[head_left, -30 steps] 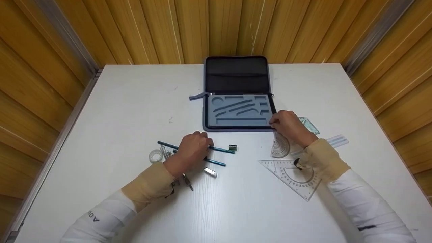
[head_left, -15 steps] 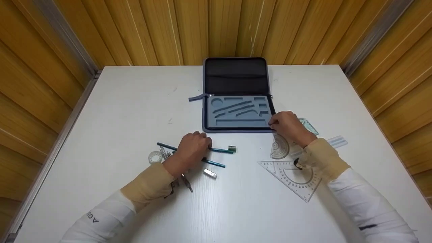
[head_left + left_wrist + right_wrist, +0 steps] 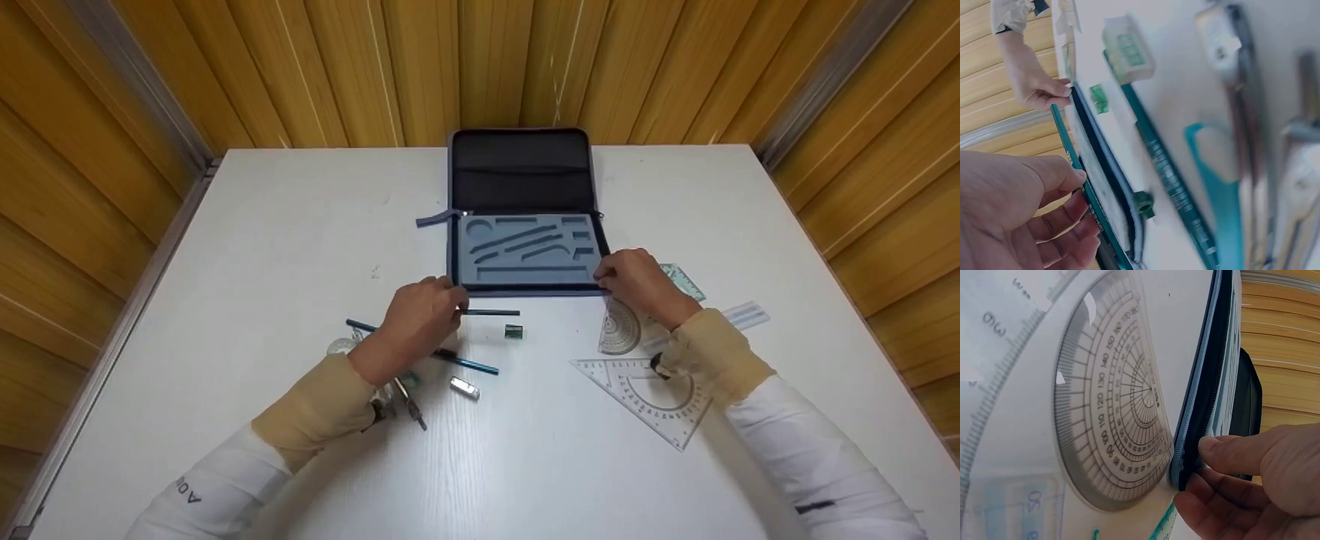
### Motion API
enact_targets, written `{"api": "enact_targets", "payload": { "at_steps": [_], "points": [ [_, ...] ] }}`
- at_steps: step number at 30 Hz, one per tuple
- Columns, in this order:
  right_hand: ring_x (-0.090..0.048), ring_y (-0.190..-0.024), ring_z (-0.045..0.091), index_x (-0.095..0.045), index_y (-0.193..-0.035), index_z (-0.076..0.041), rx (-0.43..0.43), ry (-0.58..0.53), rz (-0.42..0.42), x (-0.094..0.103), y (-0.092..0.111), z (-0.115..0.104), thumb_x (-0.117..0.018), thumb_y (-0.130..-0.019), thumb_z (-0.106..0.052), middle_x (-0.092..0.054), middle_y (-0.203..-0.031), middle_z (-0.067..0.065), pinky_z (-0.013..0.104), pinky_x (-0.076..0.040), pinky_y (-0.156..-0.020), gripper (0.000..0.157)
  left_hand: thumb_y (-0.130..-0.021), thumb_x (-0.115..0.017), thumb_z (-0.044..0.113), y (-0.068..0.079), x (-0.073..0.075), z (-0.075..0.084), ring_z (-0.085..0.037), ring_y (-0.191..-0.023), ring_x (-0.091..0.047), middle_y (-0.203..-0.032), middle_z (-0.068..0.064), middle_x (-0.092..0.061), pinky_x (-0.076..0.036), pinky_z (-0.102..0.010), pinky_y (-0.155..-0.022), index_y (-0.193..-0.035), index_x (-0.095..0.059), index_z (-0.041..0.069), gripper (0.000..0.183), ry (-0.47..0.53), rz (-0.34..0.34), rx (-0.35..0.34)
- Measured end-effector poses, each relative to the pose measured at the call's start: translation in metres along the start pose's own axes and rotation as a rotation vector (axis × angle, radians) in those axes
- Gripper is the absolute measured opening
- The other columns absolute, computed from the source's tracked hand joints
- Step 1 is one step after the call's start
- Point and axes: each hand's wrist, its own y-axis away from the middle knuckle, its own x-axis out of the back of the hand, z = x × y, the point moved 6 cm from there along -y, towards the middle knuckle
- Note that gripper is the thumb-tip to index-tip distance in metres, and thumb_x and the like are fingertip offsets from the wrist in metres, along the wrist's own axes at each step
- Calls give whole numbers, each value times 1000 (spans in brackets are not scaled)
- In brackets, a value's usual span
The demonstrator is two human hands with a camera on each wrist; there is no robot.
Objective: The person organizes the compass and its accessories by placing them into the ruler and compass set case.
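My left hand [image 3: 416, 322] pinches a dark green pencil [image 3: 1064, 135] between thumb and fingers, just off the case's front left corner. The pencil's far end points right in the head view. My right hand [image 3: 637, 281] holds the front right corner of the zip case [image 3: 521, 191], thumb over the zipped edge [image 3: 1188, 433] and fingers beneath it. The case lies unzipped with its lid back, showing a blue foam insert [image 3: 495, 261] with shaped hollows that hold nothing. Below the left hand lie another pencil [image 3: 474, 365], a white eraser [image 3: 464, 388], a metal compass [image 3: 411, 409] and a small green block [image 3: 514, 331].
Under and beside the right forearm lie a clear protractor [image 3: 621, 328], a large set square [image 3: 600, 367], a clear ruler [image 3: 748, 315] and a teal-tinted set square [image 3: 684, 281]. A roll of tape [image 3: 339, 346] is partly hidden behind the left wrist. Wooden panels [image 3: 330, 75] border the table.
My left hand has drawn a pencil away from the pile and raised it toward the case's front edge, clear of the green block. The right hand keeps its hold on the case corner.
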Motion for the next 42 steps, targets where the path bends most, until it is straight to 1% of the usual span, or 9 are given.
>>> {"api": "enact_targets", "payload": {
  "at_steps": [6, 10, 13, 16, 22, 27, 32, 36, 42],
  "points": [
    [-68, -103, 40, -77, -103, 8, -5, -12, -8, -1, 2, 1, -69, -93, 7, -73, -105, 25, 53, -55, -89, 13, -91, -74, 1, -15, 16, -1, -27, -81, -70, -92, -13, -73, -58, -37, -68, -99, -77, 2, 9, -13, 25, 20],
    [-68, -103, 40, -77, -103, 8, 5, -16, 1, 0, 3, 0, -69, -93, 7, -73, -105, 25, 52, -55, -89, 13, -93, -73, 1, -28, 25, -1, -27, -83, -71, -92, -12, -74, -58, -37, -70, -99, -78, 3, 8, -1, 56, 20],
    [-68, -102, 40, -77, -102, 7, 29, -15, 17, 2, 3, 0, -69, -92, 7, -73, -104, 24, 52, -55, -89, 12, -94, -74, 3, -39, 28, 0, -26, -87, -72, -93, -10, -76, -59, -36, -72, -100, -79, 4, 8, 14, 65, 21],
    [-68, -101, 40, -77, -100, 7, 42, -11, 28, 3, 3, 1, -70, -92, 6, -73, -102, 24, 52, -54, -89, 11, -96, -73, 4, -53, 27, 4, -24, -91, -73, -96, -10, -77, -59, -35, -76, -103, -79, 5, 9, 43, 53, 24],
    [-69, -100, 38, -76, -102, 8, 22, -23, 24, 2, 3, 3, -69, -92, 7, -73, -104, 25, 51, -56, -87, 12, -97, -72, 6, -77, 13, 12, -24, -93, -72, -99, -10, -77, -59, -37, -78, -105, -79, 5, 11, 90, 6, 29],
    [-71, -95, 35, -77, -102, 8, 3, -56, 10, 0, 0, 3, -69, -92, 8, -74, -103, 23, 47, -58, -82, 12, -97, -73, 9, -93, -4, 16, -26, -96, -72, -102, -9, -77, -59, -39, -79, -107, -80, 7, 12, 78, -36, 28],
    [-70, -94, 34, -77, -101, 7, -8, -63, -4, 0, -2, 4, -70, -92, 8, -74, -103, 23, 47, -57, -83, 12, -96, -73, 9, -108, -23, 22, -26, -100, -73, -106, -7, -78, -59, -41, -82, -108, -80, 8, 14, 60, -88, 28],
    [-71, -96, 34, -77, -102, 7, -17, -68, -3, 1, 0, 5, -70, -92, 7, -74, -103, 22, 47, -58, -83, 12, -97, -70, 7, -118, -38, 28, -25, -99, -73, -106, -7, -78, -59, -41, -81, -107, -81, 8, 15, 53, -118, 36],
    [-71, -95, 35, -77, -102, 8, 13, -65, 22, 1, 2, 1, -70, -92, 8, -74, -102, 23, 48, -58, -83, 12, -98, -68, 7, -126, -48, 33, -25, -93, -73, -101, -7, -78, -60, -42, -76, -104, -81, 10, 15, -23, -122, 45]
  ]
}}
